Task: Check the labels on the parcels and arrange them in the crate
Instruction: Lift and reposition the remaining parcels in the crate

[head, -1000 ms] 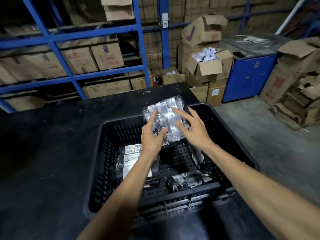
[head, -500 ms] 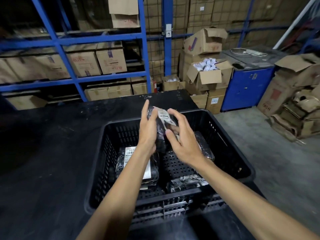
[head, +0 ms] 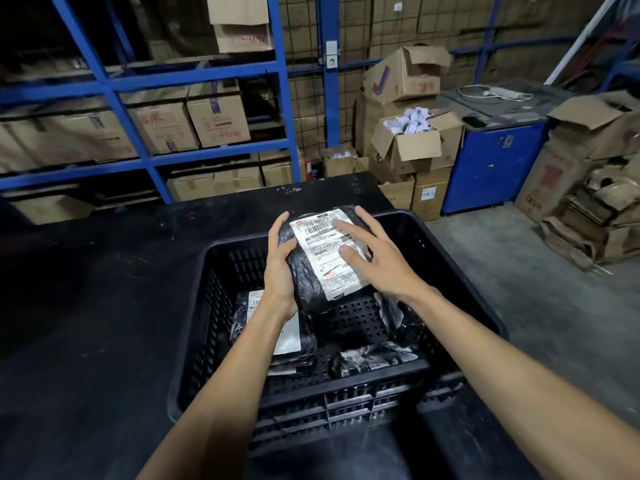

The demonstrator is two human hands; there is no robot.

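A black plastic-wrapped parcel (head: 308, 282) with a white barcode label facing up is held over the far half of the black slatted crate (head: 460, 299). My left hand (head: 278, 268) grips its left edge. My right hand (head: 375, 259) lies across the label and the right edge with fingers spread. Inside the crate a second labelled parcel (head: 289, 336) lies at the left, partly hidden by my left forearm. A crumpled black parcel (head: 372, 358) rests at the front, and another (head: 389, 308) leans on the right wall.
The crate stands on a black table (head: 86, 323). Blue shelving (head: 138, 81) with cardboard boxes lines the back. Open cartons (head: 412, 147), a blue cabinet (head: 491, 168) and flattened cardboard (head: 595, 220) stand on the concrete floor to the right.
The parcel has been turned over in both hands, from shiny back side up, through edge-on, to label side up. The view has tilted down a little.
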